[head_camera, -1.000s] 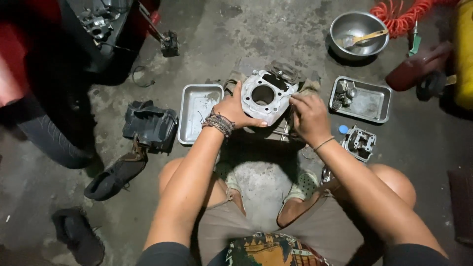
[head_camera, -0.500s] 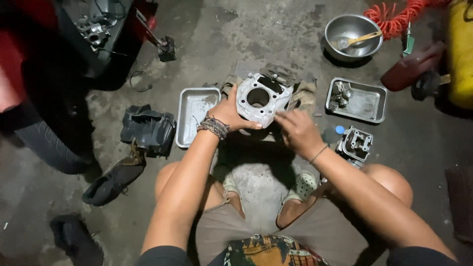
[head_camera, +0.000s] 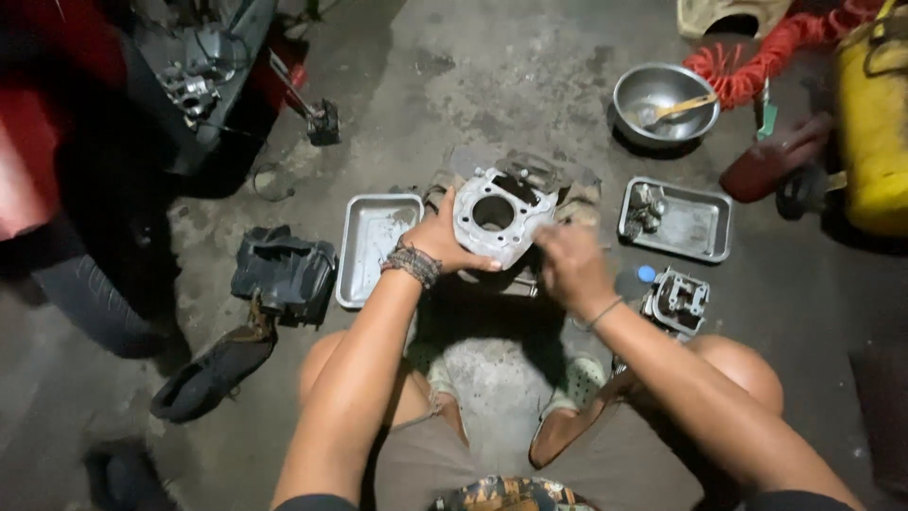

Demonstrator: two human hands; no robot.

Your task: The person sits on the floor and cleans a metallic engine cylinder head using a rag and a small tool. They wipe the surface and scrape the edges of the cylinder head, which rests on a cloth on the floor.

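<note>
the left hand (head_camera: 437,241) has its fingers closed around the left edge of a grey metal engine cylinder block (head_camera: 499,216), thumb on the top face and the other fingers tucked beneath, holding the block tilted up off the concrete floor (head_camera: 492,85) above a folded rag (head_camera: 577,189). a beaded bracelet (head_camera: 412,263) sits on that wrist. the round bore of the block lies just past the thumb tip.

the right hand (head_camera: 570,265) is at the block's right edge, fingers curled and blurred; whether they grip anything or only press against the metal cannot be told.

to the outside of the left fingers, just beside them, an empty steel tray (head_camera: 369,248) lies flat on the floor, and beyond it a black plastic housing (head_camera: 284,273) and a dark shoe (head_camera: 213,374). to the outside of the right fingers a second steel tray (head_camera: 695,227) holds small metal parts, and near the right wrist a cylinder head (head_camera: 676,301) stands on the floor with a small blue cap (head_camera: 646,273) just beside it. well beyond the fingertips a steel bowl (head_camera: 662,99) holds a brush, near a coiled red hose (head_camera: 757,61) and a yellow container (head_camera: 875,142).
</note>
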